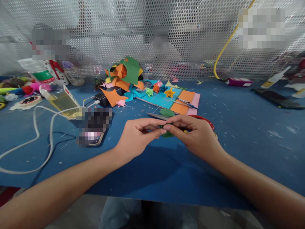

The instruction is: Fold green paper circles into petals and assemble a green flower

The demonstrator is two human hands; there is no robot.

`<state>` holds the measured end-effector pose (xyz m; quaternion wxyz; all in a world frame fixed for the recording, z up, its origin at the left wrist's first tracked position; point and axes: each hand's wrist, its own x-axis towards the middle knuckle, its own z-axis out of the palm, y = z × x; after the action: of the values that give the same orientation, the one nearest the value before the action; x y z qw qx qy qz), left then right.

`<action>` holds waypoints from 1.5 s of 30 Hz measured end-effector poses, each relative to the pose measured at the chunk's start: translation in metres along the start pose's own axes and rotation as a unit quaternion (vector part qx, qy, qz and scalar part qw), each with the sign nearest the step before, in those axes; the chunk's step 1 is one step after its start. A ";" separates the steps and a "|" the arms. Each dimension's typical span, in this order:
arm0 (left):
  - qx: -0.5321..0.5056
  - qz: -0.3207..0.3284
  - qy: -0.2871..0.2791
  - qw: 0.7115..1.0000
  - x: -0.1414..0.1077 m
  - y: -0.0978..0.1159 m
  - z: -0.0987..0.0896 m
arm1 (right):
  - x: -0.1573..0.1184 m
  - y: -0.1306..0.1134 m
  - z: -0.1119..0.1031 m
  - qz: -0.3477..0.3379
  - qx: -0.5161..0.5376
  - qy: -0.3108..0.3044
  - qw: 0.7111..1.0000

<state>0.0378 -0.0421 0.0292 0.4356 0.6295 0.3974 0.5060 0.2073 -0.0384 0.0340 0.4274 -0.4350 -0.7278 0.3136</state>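
the paper piece [167, 135] is small and of dark green colour. it is held above the desk [143, 181], pinched by the left hand [133, 136] and the right hand [200, 135] together, whose fingers [152, 122] cover its middle. below the fingers, a rounded green edge is showing. above them, a leaf-shaped green part [167, 112] is visible; whether both parts are joined, i cannot tell.

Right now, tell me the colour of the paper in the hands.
The paper is green; the head view, the only one, shows it.
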 end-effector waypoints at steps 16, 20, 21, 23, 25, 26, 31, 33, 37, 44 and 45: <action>-0.007 0.010 -0.008 1.000 -0.002 0.001 -0.001 | -0.001 -0.003 -0.001 0.001 -0.043 0.012 0.999; 0.000 0.002 -0.025 1.000 -0.002 0.003 -0.002 | 0.000 -0.003 -0.003 0.000 -0.048 0.004 0.999; 0.005 -0.004 -0.029 1.000 -0.002 0.004 -0.003 | 0.000 -0.003 -0.004 0.000 -0.048 0.000 0.999; 0.015 -0.019 -0.037 0.999 -0.002 0.005 -0.003 | 0.000 -0.001 -0.005 0.005 -0.048 -0.008 0.999; 0.023 -0.030 -0.042 0.998 -0.002 0.006 -0.004 | 0.001 0.000 -0.006 0.010 -0.048 -0.014 0.999; 0.026 -0.032 -0.043 0.998 -0.002 0.007 -0.004 | 0.002 0.000 -0.007 0.012 -0.048 -0.016 0.999; 0.022 -0.042 -0.019 0.999 0.000 0.010 -0.004 | 0.005 0.003 -0.008 -0.023 -0.060 0.004 0.998; 0.009 -0.048 -0.005 0.999 0.000 0.011 -0.003 | 0.006 0.002 -0.008 -0.040 -0.062 0.010 0.997; -0.039 -0.045 -0.011 0.998 0.000 0.011 -0.002 | 0.007 0.001 -0.008 -0.026 -0.044 -0.002 0.999; -0.056 -0.044 -0.021 0.997 -0.001 0.010 -0.003 | 0.006 0.002 -0.008 -0.037 -0.022 0.009 0.999; -0.058 -0.046 -0.022 0.997 -0.001 0.010 -0.003 | 0.006 0.002 -0.007 -0.041 -0.020 0.014 0.999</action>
<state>0.0350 -0.0452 0.0390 0.5031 0.5953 0.3856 0.4937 0.2130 -0.0319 0.0377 0.4409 -0.4181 -0.7451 0.2750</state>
